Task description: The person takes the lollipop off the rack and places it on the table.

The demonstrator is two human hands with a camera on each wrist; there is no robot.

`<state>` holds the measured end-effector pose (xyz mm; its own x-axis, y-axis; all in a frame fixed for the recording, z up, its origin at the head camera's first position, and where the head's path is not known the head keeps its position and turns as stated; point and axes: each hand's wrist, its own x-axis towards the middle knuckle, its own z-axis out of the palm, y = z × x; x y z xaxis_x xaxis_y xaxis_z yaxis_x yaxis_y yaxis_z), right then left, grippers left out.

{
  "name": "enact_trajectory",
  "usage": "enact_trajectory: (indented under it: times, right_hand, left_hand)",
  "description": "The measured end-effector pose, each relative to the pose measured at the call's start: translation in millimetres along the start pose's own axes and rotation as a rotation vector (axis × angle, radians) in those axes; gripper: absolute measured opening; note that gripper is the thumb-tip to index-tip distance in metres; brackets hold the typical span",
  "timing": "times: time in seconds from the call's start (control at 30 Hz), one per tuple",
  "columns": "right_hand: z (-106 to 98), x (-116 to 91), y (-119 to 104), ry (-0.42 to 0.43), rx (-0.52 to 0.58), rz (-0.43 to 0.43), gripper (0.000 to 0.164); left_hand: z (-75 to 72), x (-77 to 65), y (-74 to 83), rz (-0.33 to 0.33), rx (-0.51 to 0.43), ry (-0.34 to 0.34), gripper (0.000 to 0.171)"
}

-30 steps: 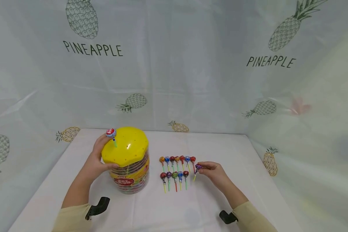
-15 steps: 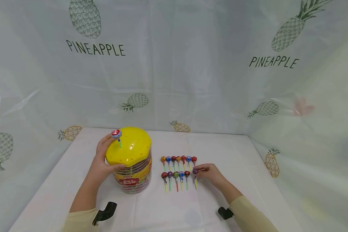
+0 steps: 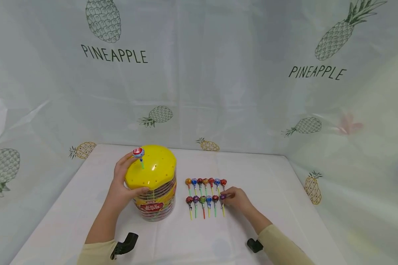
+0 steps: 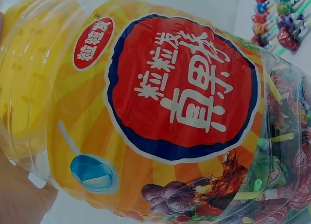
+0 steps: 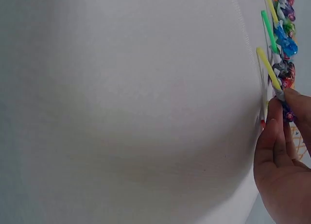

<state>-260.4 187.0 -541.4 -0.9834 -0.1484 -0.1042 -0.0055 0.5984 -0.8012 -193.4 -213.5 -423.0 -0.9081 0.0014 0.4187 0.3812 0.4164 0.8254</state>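
Note:
At the right end of the front row, my right hand point(image 3: 240, 200) pinches a purple-wrapped lollipop point(image 3: 223, 197) near its head; its yellow stick point(image 5: 268, 68) points toward me. My left hand point(image 3: 122, 191) grips the top of a clear plastic jar point(image 3: 156, 211), thumb in front and fingers on the far left side. The jar wears a yellow lid point(image 3: 156, 165) dotted with small holes. One red-and-blue lollipop point(image 3: 138, 152) stands upright in the lid. Through the jar's wall, wrapped lollipops point(image 4: 279, 175) show below its orange label point(image 4: 131, 185).
Two rows of lollipops lie on the white tabletop point(image 3: 192, 243), right of the jar: a back row with an orange lollipop point(image 3: 188, 182) at its left end, and a front row with a green lollipop point(image 3: 202, 200). Behind hangs a pineapple-printed curtain point(image 3: 212, 73).
My right hand has lowered the purple lollipop into line with the front row, its stick swinging straight. The left hand keeps its grip on the jar. The whole view has shifted slightly.

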Motion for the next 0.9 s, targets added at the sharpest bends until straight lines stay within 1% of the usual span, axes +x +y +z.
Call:
enact_trajectory:
  times: [0.2,0.37,0.63,0.9]
  right_hand:
    - [5.4,1.2,0.7,0.007,-0.016,0.021,0.024]
    - [9.2,0.7,-0.6,0.022,-0.005,0.041,0.023]
    - [7.3,-1.6,-2.8,0.012,-0.005,0.046,0.022]
    - [6.2,-3.5,-0.2,0.029,0.048,0.058,0.019]
  left_hand:
    - [0.2,0.7,-0.8,0.002,-0.002,-0.004,0.080]
    - [0.1,0.5,-0.3,0.005,0.004,-0.001,0.080]
    - [0.0,0.0,4.7,0.026,-0.017,0.002,0.080]
    - [0.3,-0.7,3.2,0.018,-0.007,0.002,0.080]
